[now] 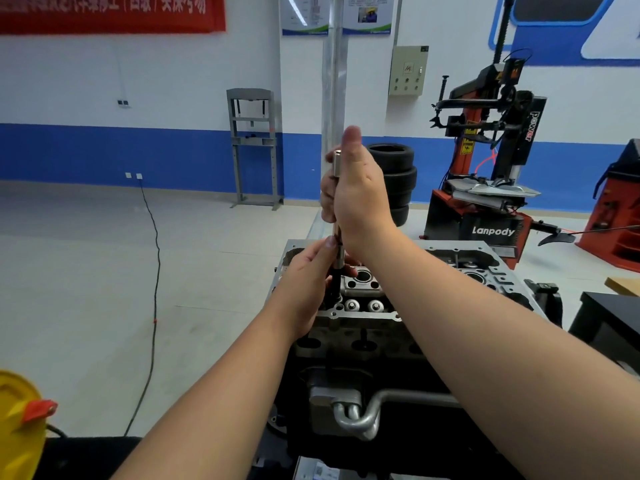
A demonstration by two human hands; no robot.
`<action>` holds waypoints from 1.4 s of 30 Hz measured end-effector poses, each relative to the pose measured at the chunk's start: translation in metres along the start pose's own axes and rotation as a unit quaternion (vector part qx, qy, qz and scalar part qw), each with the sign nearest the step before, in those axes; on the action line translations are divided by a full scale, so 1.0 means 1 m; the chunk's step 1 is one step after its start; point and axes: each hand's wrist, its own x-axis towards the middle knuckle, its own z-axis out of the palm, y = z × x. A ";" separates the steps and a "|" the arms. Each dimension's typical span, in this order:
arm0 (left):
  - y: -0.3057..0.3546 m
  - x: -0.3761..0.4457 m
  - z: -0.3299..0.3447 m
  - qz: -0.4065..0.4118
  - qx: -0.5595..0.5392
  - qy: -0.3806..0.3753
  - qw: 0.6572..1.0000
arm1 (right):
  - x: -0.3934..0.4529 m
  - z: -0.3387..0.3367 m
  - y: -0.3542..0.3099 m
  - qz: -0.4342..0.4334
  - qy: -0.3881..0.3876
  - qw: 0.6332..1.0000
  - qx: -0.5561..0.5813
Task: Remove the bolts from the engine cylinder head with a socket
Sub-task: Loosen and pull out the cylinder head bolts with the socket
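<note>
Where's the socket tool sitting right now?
Head view, centre: the socket tool stands upright on the cylinder head's near-left corner, right hand gripping its top, left hand pinching lower down.

Pale tiled workshop floor, spread left of both hands. On it: thin black cable trailing leftward of the left hand, grey steel press frame beyond, stacked black tyres just right of the right hand.

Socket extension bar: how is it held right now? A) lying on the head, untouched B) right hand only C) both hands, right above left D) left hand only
C: the right hand grips the upper part of the socket extension bar while the left hand holds its lower end just above the cylinder head.
</note>
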 end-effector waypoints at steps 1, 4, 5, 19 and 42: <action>0.000 0.000 0.000 0.002 0.004 -0.005 1.000 | 0.000 0.001 0.001 -0.016 -0.004 1.000 -0.026; 0.000 0.001 0.000 0.017 -0.004 0.009 1.000 | -0.005 0.006 0.003 -0.052 0.014 0.996 -0.067; 0.001 0.001 0.001 0.020 -0.006 0.022 1.000 | -0.007 0.007 0.003 -0.062 0.033 0.994 -0.079; -0.001 -0.001 0.004 0.029 0.053 -0.027 0.998 | -0.005 0.014 -0.003 -0.056 0.040 0.994 -0.085; 0.000 -0.001 0.001 0.033 0.012 0.017 0.999 | -0.008 0.003 -0.002 -0.014 0.052 0.998 -0.029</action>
